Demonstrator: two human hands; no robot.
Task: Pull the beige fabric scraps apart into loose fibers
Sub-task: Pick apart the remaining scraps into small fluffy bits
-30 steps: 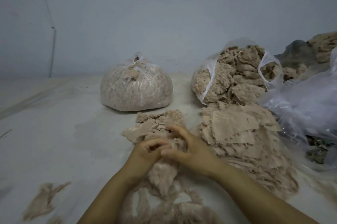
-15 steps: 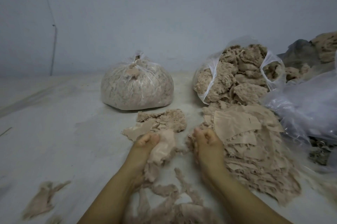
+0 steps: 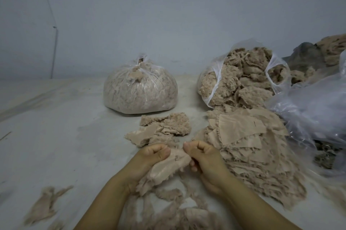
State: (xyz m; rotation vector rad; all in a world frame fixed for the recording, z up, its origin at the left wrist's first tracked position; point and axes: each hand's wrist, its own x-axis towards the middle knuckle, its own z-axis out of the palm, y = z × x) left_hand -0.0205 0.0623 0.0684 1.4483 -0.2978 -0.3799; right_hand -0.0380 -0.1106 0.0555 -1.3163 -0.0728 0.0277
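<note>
Lying nearest at the bottom edge, a tangle of loose fibers (image 3: 174, 209) is seen spread on the pale floor (image 3: 56, 145) between the two forearms. Just above it, one beige fabric scrap (image 3: 168, 164) is held between both hands: the left hand (image 3: 149, 156) is curled around its left side, and the right hand (image 3: 204, 156) is curled on its right edge, thumb tips almost meeting over the cloth. Each grip is thus closed on the same scrap, which hangs from the fists with its fringed lower edge reaching the fibers below. A small stray tuft (image 3: 45, 205) is seen on the floor well apart to the left. Just beside the right hand, a large heap of flat scraps (image 3: 252, 147) is piled. Beyond the hands, a smaller heap of scraps (image 3: 164, 128) is laid. Farther back, a tied clear bag (image 3: 140, 89) packed with fibers is set near the wall (image 3: 168, 14), and an open bag (image 3: 241, 78) brimming with fluffy material is placed to its right. Crumpled clear plastic (image 3: 314, 106) is seen at the right edge, with more beige material (image 3: 333, 48) behind it.
</note>
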